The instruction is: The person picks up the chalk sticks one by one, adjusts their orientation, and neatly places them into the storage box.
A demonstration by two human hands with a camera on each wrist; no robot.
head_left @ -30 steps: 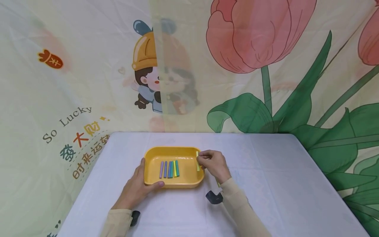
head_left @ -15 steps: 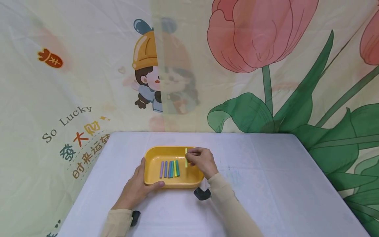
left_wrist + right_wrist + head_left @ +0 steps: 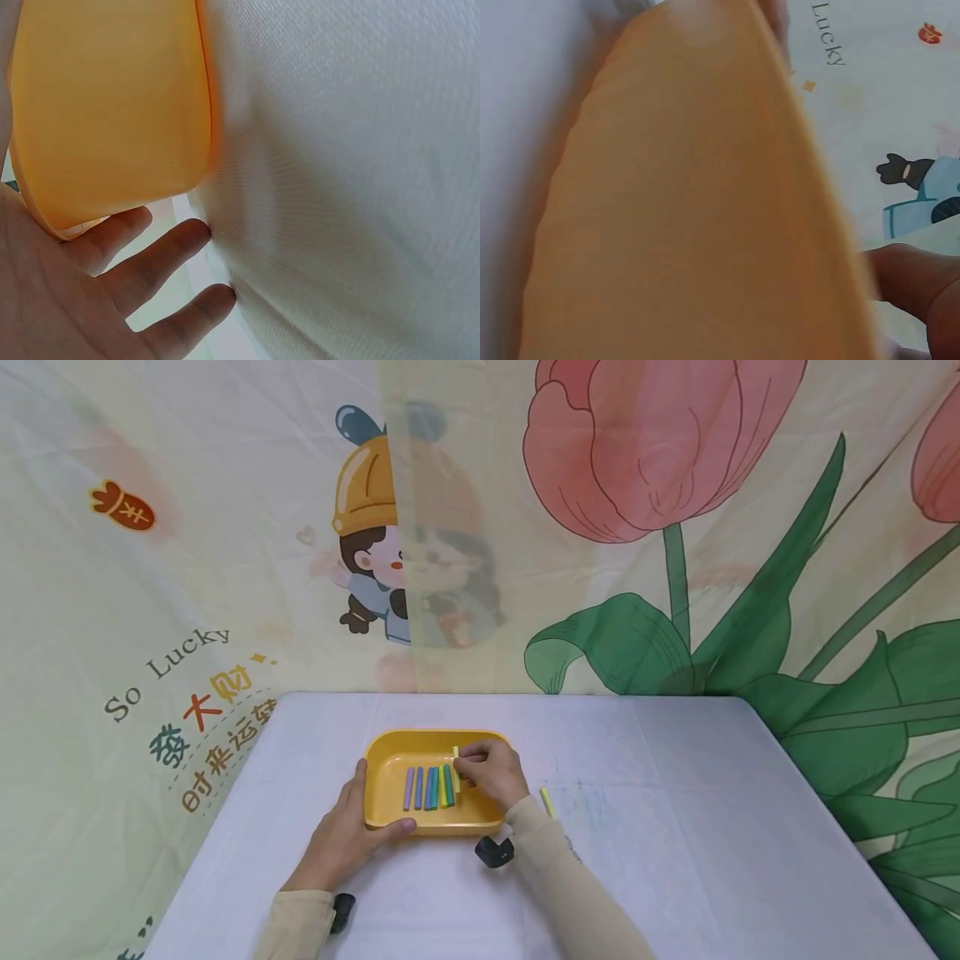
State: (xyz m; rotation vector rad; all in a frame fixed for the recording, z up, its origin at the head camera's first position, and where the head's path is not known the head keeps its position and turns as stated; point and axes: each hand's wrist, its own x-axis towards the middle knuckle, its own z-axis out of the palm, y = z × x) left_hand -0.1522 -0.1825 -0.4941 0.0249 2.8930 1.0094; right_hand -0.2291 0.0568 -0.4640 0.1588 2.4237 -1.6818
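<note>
Head view showed the right hand [image 3: 491, 772] pinching a yellow chalk stick [image 3: 455, 768] over the shallow yellow plastic tray [image 3: 390, 752]; the left hand [image 3: 345, 839] gripped the tray's near corner, fingers curled.

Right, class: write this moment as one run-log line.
left hand: holds yellow tray | right hand: pinches yellow chalk stick over tray | loose yellow stick: on table

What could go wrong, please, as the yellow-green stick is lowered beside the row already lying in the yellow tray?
1. The right hand pinches the yellow-green stick close against the row of sticks; setting it down may knock them askew.
2. The left hand holds only the yellow tray at its near left corner, so a push from the right might slide it.
3. A loose yellow stick lies by the right sleeve, which could sweep it away.
</note>
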